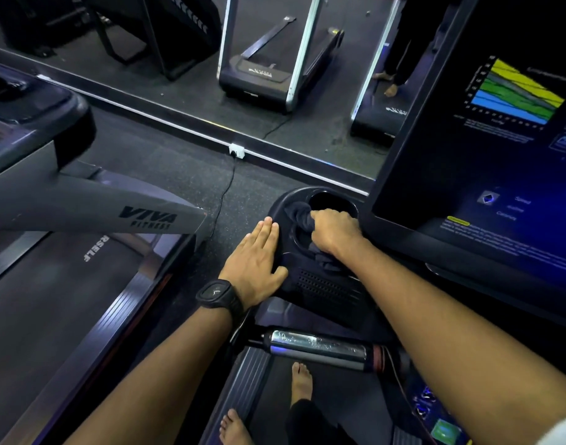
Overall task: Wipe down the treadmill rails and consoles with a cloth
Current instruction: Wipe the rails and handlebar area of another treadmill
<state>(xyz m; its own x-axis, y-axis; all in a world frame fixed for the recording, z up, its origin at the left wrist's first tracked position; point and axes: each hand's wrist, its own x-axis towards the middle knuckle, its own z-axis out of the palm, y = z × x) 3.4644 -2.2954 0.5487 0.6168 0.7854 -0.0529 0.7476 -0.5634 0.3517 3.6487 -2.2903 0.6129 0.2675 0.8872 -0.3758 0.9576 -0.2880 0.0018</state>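
A dark cloth (pixel 299 215) is bunched in my right hand (pixel 334 231), which grips it and holds it against the black console tray (pixel 320 284) beside the round cup holder (pixel 331 202). My left hand (pixel 256 261) lies flat with straight fingers on the tray's left edge; a black watch sits on its wrist. The treadmill's big console screen (pixel 487 162) stands lit at the right. A chrome handrail grip (pixel 317 346) runs below the tray.
A neighbouring grey treadmill (pixel 82 207) with its belt fills the left. A wall mirror (pixel 243 69) ahead reflects treadmills and a person's legs. A power cable (pixel 225 191) runs across the floor from a socket. My bare feet (pixel 301 380) stand on the belt.
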